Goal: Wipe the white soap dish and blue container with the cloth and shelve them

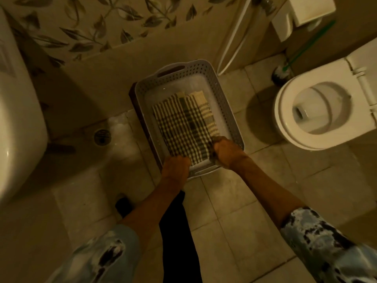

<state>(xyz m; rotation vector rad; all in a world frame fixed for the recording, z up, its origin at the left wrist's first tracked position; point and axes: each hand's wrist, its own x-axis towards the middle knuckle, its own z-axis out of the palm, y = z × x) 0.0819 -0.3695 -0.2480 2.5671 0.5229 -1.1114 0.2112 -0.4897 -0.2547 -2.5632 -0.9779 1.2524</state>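
Your left hand [177, 163] and right hand [225, 150] each grip a near corner of the dark-and-cream checked cloth [186, 127]; the fingers are curled shut on the fabric. The cloth lies spread flat inside a pale perforated plastic basket [232, 115], which sits on the tiled bathroom floor [234, 211] near the white toilet bowl [318, 113]. The basket's light bottom shows around the cloth; whether it is wet cannot be told.

The white soap dish and the blue container are not in view, nor is any shelf. In my judgement wiping has not begun.

Handling: the cloth is soft and limp and will sag and fold once lifted; if damp, it will be heavier and may drip. Hold it by both corners as now, then bunch it into one palm for wiping.
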